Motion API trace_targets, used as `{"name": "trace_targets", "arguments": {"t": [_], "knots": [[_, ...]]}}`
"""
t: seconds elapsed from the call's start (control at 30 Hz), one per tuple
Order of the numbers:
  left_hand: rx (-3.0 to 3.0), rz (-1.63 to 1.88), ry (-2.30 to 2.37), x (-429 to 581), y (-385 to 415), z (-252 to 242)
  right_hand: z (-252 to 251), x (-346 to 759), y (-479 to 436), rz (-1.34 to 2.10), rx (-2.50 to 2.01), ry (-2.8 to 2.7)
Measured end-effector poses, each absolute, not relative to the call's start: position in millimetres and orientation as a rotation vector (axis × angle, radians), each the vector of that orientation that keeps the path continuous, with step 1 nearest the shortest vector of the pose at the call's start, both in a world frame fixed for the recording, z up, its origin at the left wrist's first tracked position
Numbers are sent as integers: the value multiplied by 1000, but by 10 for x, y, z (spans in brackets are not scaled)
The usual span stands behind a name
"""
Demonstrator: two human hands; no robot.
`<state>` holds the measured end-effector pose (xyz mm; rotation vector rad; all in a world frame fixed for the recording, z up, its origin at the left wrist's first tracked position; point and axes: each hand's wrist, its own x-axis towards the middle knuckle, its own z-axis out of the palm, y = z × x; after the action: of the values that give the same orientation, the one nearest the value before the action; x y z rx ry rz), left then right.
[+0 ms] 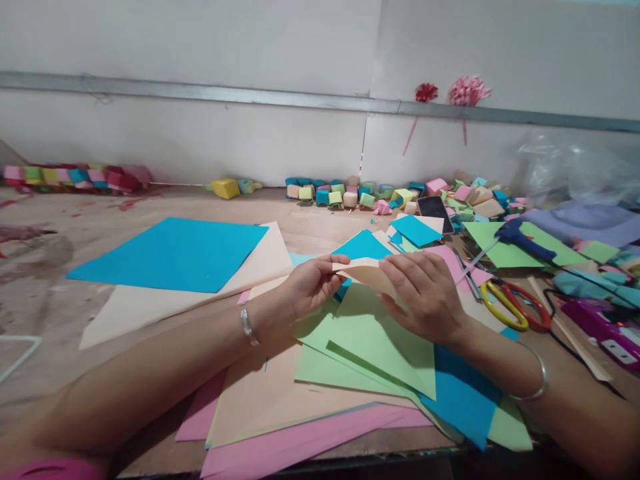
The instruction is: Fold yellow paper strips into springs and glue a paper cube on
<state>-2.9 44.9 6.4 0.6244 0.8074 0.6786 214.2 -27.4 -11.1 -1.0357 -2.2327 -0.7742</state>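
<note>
A small peach paper piece [364, 272], curved or folded, is held between both hands above the stacked sheets. My left hand [314, 287] pinches its left end between thumb and fingers. My right hand [425, 293] has its fingers closed on the right end, with the thumb below. Under the hands lie light green sheets [380, 333], with a blue sheet [465, 393] at the right. Larger peach sheets [280, 400] and pink sheets [300, 450] spread toward the front edge.
A large blue sheet [175, 257] lies at left. Yellow and red-handled scissors [505, 305], a blue glue gun [525, 241], a purple power strip [607, 333] and a phone [435, 213] are at right. Small coloured paper boxes [330, 193] line the wall.
</note>
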Motion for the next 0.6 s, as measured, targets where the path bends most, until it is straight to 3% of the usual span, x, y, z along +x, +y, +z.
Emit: {"name": "trace_targets", "arguments": {"t": [0.23,0.6], "knots": [[687,601,764,-32,376,9,-122,2221,-230,-648,-1022,-2139],[1971,944,948,-74,275,136,-78,2257,-202,291,-1243,-1878]]}}
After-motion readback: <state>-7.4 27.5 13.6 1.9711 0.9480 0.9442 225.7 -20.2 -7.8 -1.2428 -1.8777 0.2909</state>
